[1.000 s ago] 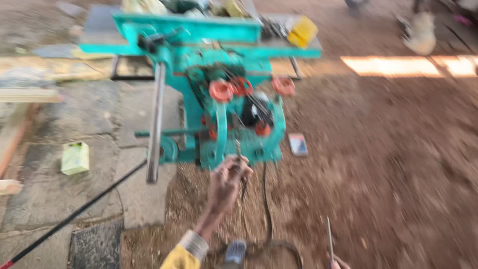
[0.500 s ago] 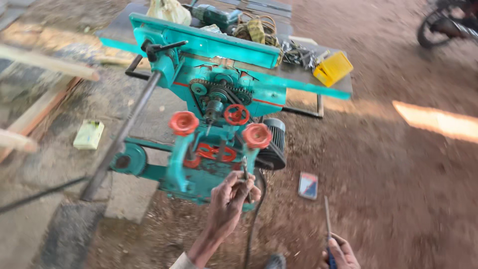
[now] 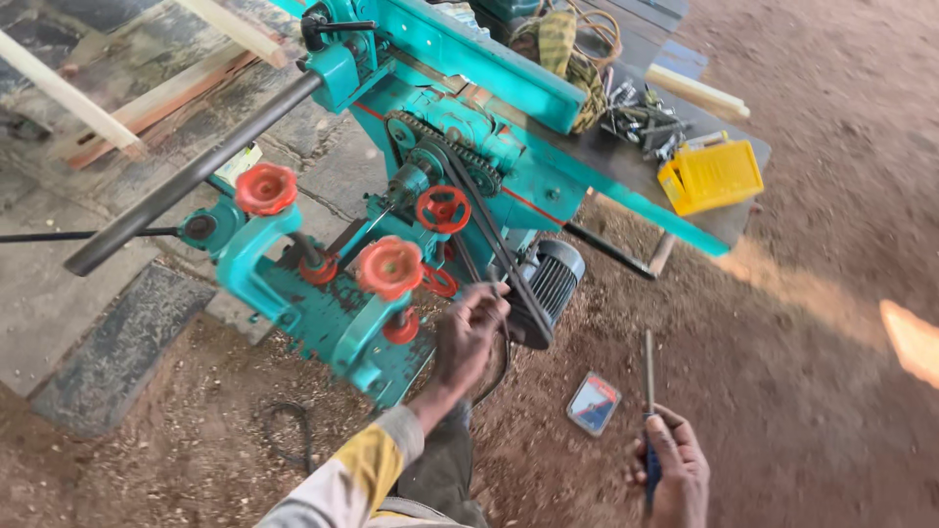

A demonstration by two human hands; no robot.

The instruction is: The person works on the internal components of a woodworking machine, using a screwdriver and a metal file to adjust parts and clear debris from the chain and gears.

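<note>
Two hands work: the left hand (image 3: 472, 328) curls loosely around the black drive belt (image 3: 494, 244) beside the motor (image 3: 553, 279), best gripped clear of pulleys (pinch risk), while the right hand (image 3: 673, 469) clasps a screwdriver (image 3: 648, 391).

A single head-worn view looks steeply down from above. The teal machine (image 3: 411, 196) fills the far left at close range, with dirt floor (image 3: 822, 323) to the right and both hands near the bottom edge.
</note>
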